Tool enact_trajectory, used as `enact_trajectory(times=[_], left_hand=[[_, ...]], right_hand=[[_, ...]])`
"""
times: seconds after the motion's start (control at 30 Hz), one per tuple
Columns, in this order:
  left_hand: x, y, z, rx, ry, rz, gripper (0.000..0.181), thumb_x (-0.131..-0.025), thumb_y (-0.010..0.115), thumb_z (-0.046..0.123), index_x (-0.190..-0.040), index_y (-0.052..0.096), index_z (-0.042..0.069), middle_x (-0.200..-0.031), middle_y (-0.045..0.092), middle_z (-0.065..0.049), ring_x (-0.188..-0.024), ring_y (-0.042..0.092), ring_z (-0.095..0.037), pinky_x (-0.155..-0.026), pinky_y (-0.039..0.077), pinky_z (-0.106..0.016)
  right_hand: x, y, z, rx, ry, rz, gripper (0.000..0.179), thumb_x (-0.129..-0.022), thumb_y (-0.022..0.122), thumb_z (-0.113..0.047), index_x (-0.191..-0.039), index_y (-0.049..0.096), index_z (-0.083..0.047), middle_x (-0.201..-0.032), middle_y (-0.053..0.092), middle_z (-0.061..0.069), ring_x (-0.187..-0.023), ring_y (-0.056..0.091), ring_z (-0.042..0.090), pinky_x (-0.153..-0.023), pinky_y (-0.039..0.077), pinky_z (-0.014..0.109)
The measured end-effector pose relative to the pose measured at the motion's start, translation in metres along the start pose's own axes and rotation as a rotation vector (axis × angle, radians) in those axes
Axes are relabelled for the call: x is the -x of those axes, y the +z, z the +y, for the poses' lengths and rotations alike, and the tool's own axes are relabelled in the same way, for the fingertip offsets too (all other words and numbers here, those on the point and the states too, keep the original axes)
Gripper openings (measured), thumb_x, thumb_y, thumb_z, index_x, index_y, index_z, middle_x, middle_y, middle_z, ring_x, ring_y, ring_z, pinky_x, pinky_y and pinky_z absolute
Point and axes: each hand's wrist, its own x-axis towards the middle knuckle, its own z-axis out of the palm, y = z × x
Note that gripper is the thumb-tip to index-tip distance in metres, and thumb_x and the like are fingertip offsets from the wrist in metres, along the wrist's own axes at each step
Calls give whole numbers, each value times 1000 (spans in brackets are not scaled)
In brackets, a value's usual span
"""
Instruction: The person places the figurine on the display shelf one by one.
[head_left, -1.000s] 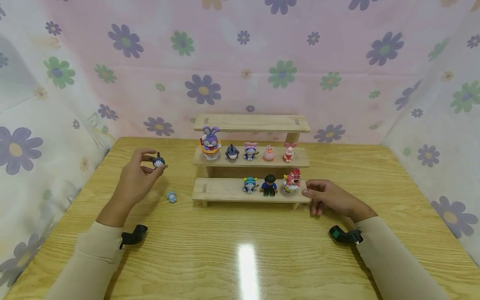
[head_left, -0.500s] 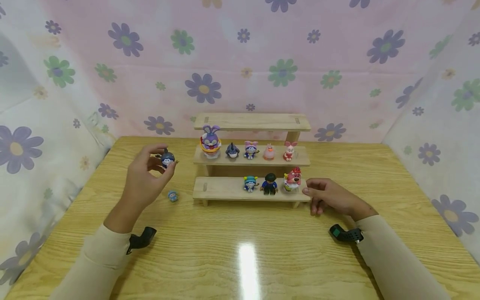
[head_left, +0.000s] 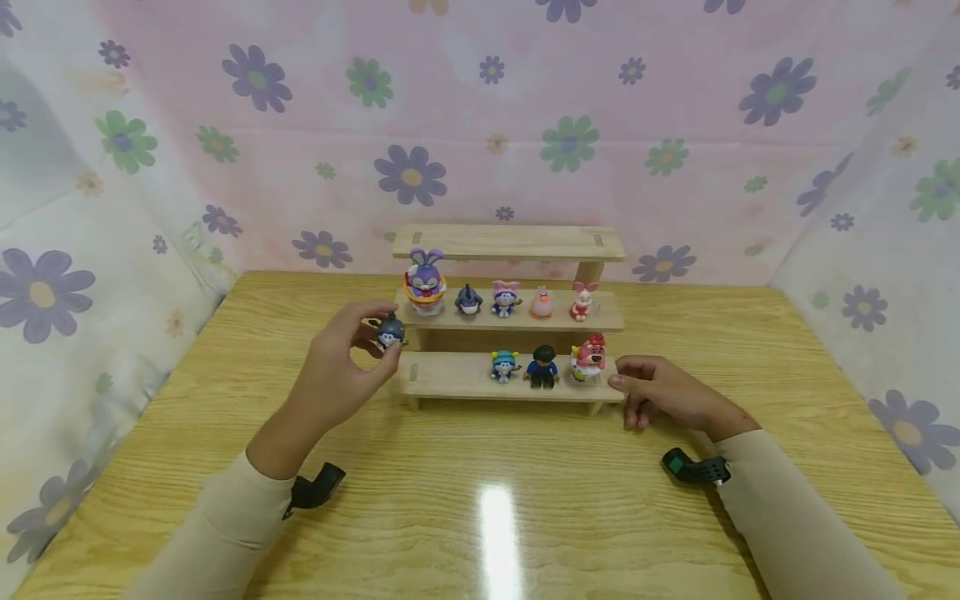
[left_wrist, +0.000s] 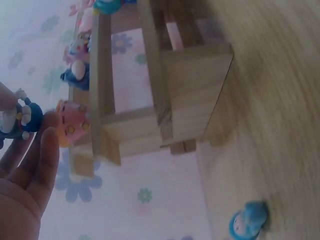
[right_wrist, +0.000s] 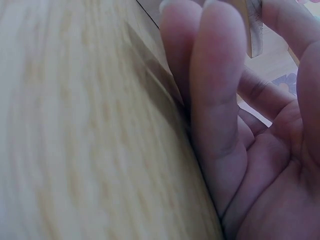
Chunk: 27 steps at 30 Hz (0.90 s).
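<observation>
My left hand [head_left: 337,371] pinches a small figurine with a dark round cap [head_left: 389,331] between thumb and fingers, held up at the left end of the tiered wooden display shelf [head_left: 450,382]. In the left wrist view the same figurine shows a blue body, partly covered by the fingers. My right hand [head_left: 667,393] holds the right end of the lowest tier, thumb on the board's end and the other fingers bent below. On that tier stand a teal-capped figurine [head_left: 505,366], a black-haired toy figure [head_left: 542,367] and a pink bear figurine [head_left: 588,359].
A purple rabbit figurine [head_left: 425,283], a dark donkey-like one [head_left: 468,301] and several pink ones line the middle tier. The top tier [head_left: 510,241] rises behind. A small light-blue figurine [left_wrist: 248,220] lies on the table, hidden by my left hand in the head view.
My left hand has carried the dark-capped figurine rightward to the shelf's left end, and now covers the light-blue figurine in the head view. The right hand has stayed at the shelf's end.
</observation>
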Motion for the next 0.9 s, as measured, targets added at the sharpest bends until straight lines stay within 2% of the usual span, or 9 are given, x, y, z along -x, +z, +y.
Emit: enact_trajectory(times=[0.2, 0.33, 0.63, 0.9], left_hand=[[0, 19, 7, -15, -104, -139, 47, -89, 75, 8, -132, 55, 4, -114, 63, -10, -88, 69, -17, -74, 60, -25], [-2, 31, 9, -33, -141, -205, 47, -90, 76, 12, -131, 55, 8, -115, 65, -9, -90, 70, -17, -75, 60, -26], [-7, 53, 12, -64, -197, -300, 44, -88, 78, 15, -127, 58, 10, -110, 68, -6, -94, 68, -16, -76, 59, -28], [-6, 61, 13, -53, -233, -338, 45, -87, 80, 15, -125, 58, 11, -113, 68, -6, -93, 67, -15, -79, 59, -26]], right_hand=[[0, 0, 0, 6, 7, 2, 42, -106, 53, -30, -128, 48, 5, -73, 67, 11, -63, 67, 21, -58, 59, 38], [0, 0, -1, 12, 14, 6, 42, -105, 53, -31, -128, 48, 4, -73, 67, 12, -63, 67, 21, -58, 59, 37], [1, 1, -3, 15, 11, 3, 41, -105, 53, -31, -127, 49, 4, -73, 68, 12, -62, 67, 20, -58, 59, 37], [1, 0, -2, 13, 4, 3, 40, -105, 53, -32, -125, 50, 3, -73, 68, 12, -62, 67, 20, -58, 59, 36]])
